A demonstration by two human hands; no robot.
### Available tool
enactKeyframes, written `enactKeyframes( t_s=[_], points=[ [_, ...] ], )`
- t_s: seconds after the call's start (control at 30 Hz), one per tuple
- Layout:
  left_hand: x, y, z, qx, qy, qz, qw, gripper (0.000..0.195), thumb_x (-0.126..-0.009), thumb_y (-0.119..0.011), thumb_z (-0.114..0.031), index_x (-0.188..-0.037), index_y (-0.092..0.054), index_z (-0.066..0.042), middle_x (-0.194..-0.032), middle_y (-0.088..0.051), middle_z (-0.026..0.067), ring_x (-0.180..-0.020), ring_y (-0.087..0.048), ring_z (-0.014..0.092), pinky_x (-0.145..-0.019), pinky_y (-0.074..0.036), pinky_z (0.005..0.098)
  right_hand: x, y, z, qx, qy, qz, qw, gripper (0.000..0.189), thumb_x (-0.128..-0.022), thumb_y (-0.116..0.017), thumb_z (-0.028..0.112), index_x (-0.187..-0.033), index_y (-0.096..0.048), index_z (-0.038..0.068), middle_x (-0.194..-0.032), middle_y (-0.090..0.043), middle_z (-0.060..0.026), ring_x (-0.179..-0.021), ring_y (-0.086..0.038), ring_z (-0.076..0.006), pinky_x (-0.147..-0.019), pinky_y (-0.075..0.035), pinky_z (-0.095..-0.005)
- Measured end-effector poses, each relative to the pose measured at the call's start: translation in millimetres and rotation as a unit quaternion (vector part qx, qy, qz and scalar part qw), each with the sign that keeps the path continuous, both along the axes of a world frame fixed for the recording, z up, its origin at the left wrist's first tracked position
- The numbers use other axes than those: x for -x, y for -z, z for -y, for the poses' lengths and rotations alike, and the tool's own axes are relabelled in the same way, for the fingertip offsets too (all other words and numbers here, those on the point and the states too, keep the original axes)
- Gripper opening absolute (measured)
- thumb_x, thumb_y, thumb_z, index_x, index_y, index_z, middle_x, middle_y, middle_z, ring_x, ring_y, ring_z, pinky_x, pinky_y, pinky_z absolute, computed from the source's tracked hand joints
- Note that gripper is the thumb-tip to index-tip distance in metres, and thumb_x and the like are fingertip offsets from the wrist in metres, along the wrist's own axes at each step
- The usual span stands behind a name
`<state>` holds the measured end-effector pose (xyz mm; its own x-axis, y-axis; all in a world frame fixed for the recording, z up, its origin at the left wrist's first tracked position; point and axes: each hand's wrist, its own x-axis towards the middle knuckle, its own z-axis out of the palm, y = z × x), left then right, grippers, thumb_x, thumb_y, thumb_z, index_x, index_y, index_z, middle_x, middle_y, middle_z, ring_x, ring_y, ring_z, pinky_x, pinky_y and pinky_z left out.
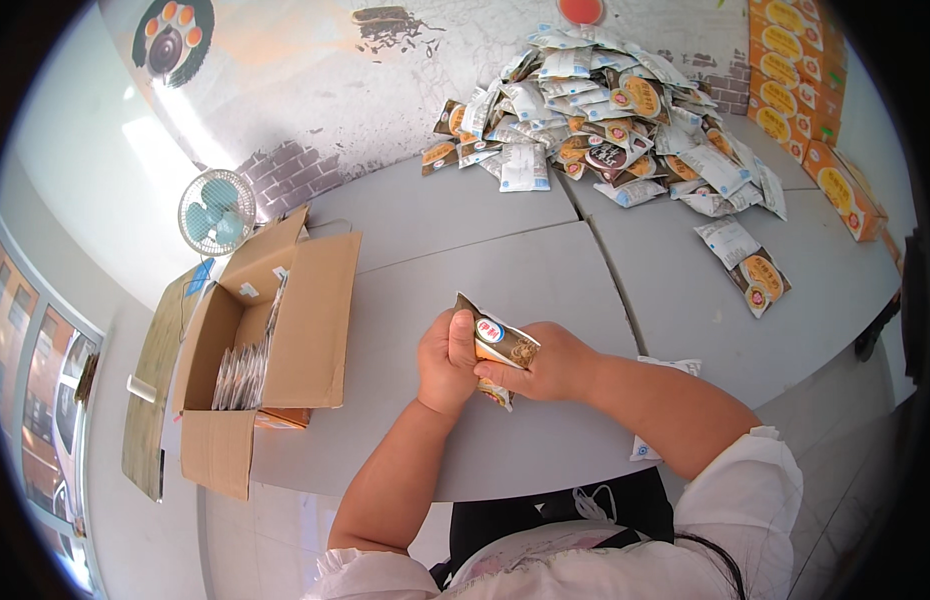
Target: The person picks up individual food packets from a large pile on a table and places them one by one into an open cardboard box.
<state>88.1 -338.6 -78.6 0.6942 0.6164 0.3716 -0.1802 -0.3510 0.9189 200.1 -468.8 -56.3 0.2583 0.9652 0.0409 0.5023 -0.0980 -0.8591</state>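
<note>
Above the grey table, my left hand (448,364) and my right hand (551,364) both grip a brown and orange printed packet (502,339), thumbs across its front. Part of it is hidden by my fingers, and a lower corner sticks out beneath them. Left of my hands stands an open cardboard box (307,322), flaps spread, with a row of packets (240,379) upright inside. Under my right forearm lies another packet (645,448), mostly covered by the arm.
A large heap of packets (585,112) rises against the wall. Two packets (744,266) lie apart at the right. Orange cartons (784,82) are stacked at the far right, with one carton (844,187) lying before them. A small fan (217,212) stands behind the cardboard box. Seams cross the table (472,277).
</note>
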Motion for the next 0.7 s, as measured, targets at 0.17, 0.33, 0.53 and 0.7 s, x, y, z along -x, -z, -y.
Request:
enactKeyframes(
  t_s=[0.17, 0.33, 0.53, 0.7],
  points=[
    [3.5, -8.6, 3.8, 0.017, 0.014, -0.02, 1.0, 0.051, -0.103, -0.036, -0.045, -0.085, -0.056, -0.002, -0.078, -0.056, 0.002, -0.074, -0.05, 0.011, -0.067, -0.045, 0.0276, 1.8, -3.6, 1.8, -0.02, -0.02, 0.033, 0.999, 0.041, -0.09, -0.059, 0.045, -0.086, -0.069, 0.005, -0.075, -0.068, -0.0115, -0.069, -0.065, -0.0279, -0.068, -0.052, -0.0354],
    [3.5, -7.9, 0.5, 0.013, 0.036, -0.028, 0.999, 0.053, -0.102, -0.033, -0.047, -0.083, -0.054, -0.002, -0.077, -0.055, 0.0029, -0.072, -0.049, 0.012, -0.065, -0.044, 0.028, 4.5, -1.9, 1.6, -0.032, -0.016, 0.03, 0.999, 0.036, -0.091, -0.059, 0.04, -0.085, -0.069, 0.006, -0.074, -0.068, -0.0111, -0.069, -0.064, -0.0275, -0.067, -0.052, -0.0345],
    [2.9, -7.0, -0.5, 0.034, 0.033, -0.032, 0.998, 0.054, -0.103, -0.032, -0.048, -0.081, -0.053, -0.003, -0.076, -0.054, 0.0029, -0.074, -0.049, 0.012, -0.066, -0.044, 0.0285, 5.7, -1.2, 1.0, -0.027, -0.013, 0.006, 1.0, 0.034, -0.09, -0.061, 0.039, -0.085, -0.069, 0.006, -0.074, -0.069, -0.0096, -0.069, -0.065, -0.0251, -0.068, -0.052, -0.0338],
    [2.7, -8.8, 0.0, 0.065, 0.048, -0.02, 0.996, 0.054, -0.103, -0.032, -0.047, -0.081, -0.053, -0.003, -0.076, -0.054, 0.0018, -0.073, -0.048, 0.011, -0.066, -0.044, 0.0276, 7.6, 0.3, 1.4, -0.025, -0.002, -0.015, 1.0, 0.035, -0.089, -0.064, 0.041, -0.088, -0.068, 0.006, -0.076, -0.069, -0.0094, -0.069, -0.065, -0.0244, -0.068, -0.052, -0.0333]
  ],
)
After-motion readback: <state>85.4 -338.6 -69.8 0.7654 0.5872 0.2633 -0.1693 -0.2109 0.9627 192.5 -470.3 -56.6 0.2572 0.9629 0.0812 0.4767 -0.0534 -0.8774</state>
